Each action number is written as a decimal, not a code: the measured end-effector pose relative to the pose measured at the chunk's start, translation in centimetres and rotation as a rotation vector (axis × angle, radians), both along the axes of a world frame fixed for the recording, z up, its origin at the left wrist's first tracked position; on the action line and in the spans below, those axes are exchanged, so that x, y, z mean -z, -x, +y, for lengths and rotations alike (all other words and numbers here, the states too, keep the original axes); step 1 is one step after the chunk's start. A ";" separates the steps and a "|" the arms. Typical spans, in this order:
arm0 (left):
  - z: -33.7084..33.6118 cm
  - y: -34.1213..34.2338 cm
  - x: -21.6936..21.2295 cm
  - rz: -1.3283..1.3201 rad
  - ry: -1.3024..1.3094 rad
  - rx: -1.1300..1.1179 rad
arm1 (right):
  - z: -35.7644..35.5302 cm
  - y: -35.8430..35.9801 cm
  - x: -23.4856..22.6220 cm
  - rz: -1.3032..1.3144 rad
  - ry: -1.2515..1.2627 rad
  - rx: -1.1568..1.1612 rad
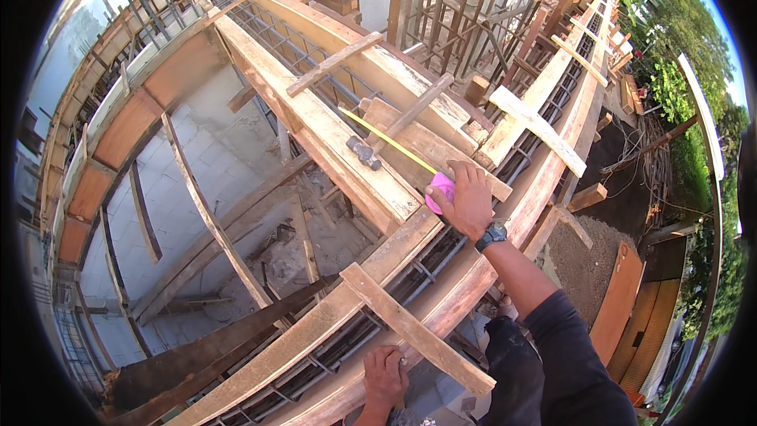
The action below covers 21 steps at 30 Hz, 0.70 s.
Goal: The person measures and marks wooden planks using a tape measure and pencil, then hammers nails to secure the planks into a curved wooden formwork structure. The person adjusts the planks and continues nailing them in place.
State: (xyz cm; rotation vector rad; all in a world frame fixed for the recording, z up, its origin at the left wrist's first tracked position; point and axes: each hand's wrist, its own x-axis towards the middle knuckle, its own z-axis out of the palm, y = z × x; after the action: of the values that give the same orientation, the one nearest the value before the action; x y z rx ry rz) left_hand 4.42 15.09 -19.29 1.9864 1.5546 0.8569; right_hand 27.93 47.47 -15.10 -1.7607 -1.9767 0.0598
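My right hand [465, 199] is closed around a pink tape measure [441, 191] above the wooden formwork. Its yellow blade [386, 140] runs out to the far left, along a short board [414, 146] laid across the forms. Left of the blade, a hammer's metal head [364, 153] lies on a long timber beam [315, 122]. My left hand [385, 379] rests with curled fingers at the edge of the curved outer form board [449, 308]. Whether anything is in those fingers, I cannot make out.
Steel reinforcing bars [426, 272] run inside the form channels. A wooden crosspiece [418, 327] bridges the near channel, and a pale one [540, 130] the right channel. At left, the formwork drops to a deep bay with a block wall [205, 158]. Upright timber props [398, 0] stand beyond.
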 end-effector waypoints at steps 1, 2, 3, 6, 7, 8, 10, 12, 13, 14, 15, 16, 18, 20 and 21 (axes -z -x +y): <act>0.0 0.0 0.1 -0.004 -0.002 0.002 | 1.5 0.0 -0.1 0.050 -0.013 -0.012; -0.1 0.0 0.2 -0.006 -0.002 0.006 | 3.3 -0.1 -0.2 0.021 -0.036 -0.057; -0.2 0.0 0.3 0.009 0.003 -0.005 | 5.6 -0.1 -0.1 -0.009 -0.021 -0.084; -0.4 -0.1 0.6 0.036 0.009 -0.024 | 12.3 0.1 0.5 -0.210 -0.004 -0.132; -0.4 -0.1 0.7 0.029 0.003 -0.019 | 14.0 0.4 0.9 -0.311 0.018 -0.122; -0.5 -0.1 0.8 0.011 0.015 -0.019 | 15.2 0.6 1.3 -0.324 0.021 -0.162; -0.6 -0.1 0.8 0.039 0.027 -0.027 | 17.1 1.2 2.0 -0.391 0.081 -0.206; -0.7 -0.1 0.7 0.059 0.048 -0.031 | 18.0 1.6 2.1 -0.456 0.088 -0.253; -0.8 -0.1 0.6 0.068 0.051 -0.028 | 18.2 1.6 2.0 -0.486 0.111 -0.268; -0.8 -0.1 0.6 0.064 0.045 -0.024 | 18.3 1.6 1.7 -0.519 0.087 -0.280; -0.8 -0.1 0.6 0.066 0.048 -0.025 | 18.3 1.5 1.3 -0.521 0.100 -0.280; -0.9 0.0 0.6 0.059 0.048 -0.024 | 18.3 1.4 0.8 -0.550 0.096 -0.311; -1.0 -0.1 0.6 0.057 0.060 -0.023 | 18.3 0.9 -0.4 -0.633 0.088 -0.350; -1.0 -0.1 0.7 0.052 0.073 -0.026 | 18.1 0.3 -1.7 -0.605 0.030 -0.390; -1.0 -0.2 0.7 0.054 0.065 -0.027 | 18.0 0.1 -2.4 -0.616 0.044 -0.393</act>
State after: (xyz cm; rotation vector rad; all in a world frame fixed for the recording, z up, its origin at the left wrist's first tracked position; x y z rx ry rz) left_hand 4.61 14.08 -20.02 1.9617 1.6228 0.7588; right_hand 27.86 65.48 -12.73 -1.5000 -2.7559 -0.3510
